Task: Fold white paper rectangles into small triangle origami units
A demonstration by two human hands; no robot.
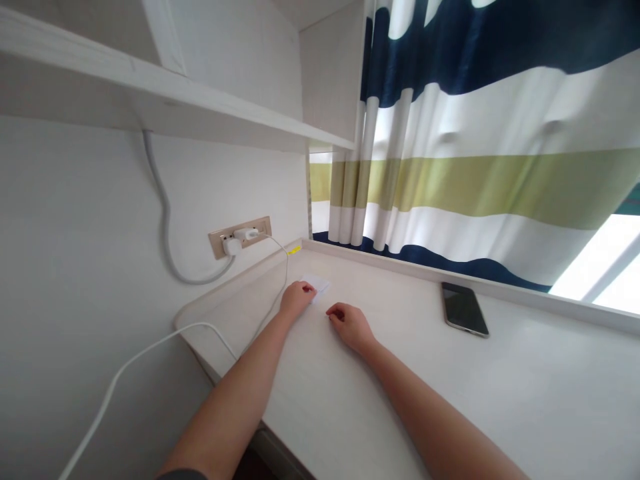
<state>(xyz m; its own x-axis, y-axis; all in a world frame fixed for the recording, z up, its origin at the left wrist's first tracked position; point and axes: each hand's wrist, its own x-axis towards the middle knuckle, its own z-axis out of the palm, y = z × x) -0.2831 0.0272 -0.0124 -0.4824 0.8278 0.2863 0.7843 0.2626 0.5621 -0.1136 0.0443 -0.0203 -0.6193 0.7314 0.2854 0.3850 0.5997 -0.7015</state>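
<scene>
My left hand (297,299) rests on the white desktop (400,373), its fingertips over the near edge of a small slip of white paper (318,285). Whether it grips the slip, I cannot tell. My right hand (351,327) lies a little to the right of the slip, its fingers curled toward the palm with nothing visible in them. It is nearest to the slip and lies on the desktop. A black smartphone (465,309) lies face up farther right, against the desk's back ledge.
A white cable (165,223) and a thinner one run from a beige wall socket panel (241,237) holding white plugs. A small yellow tag (295,250) lies by the back corner. A white shelf (150,87) overhangs, and a striped curtain (480,147) hangs behind the desk.
</scene>
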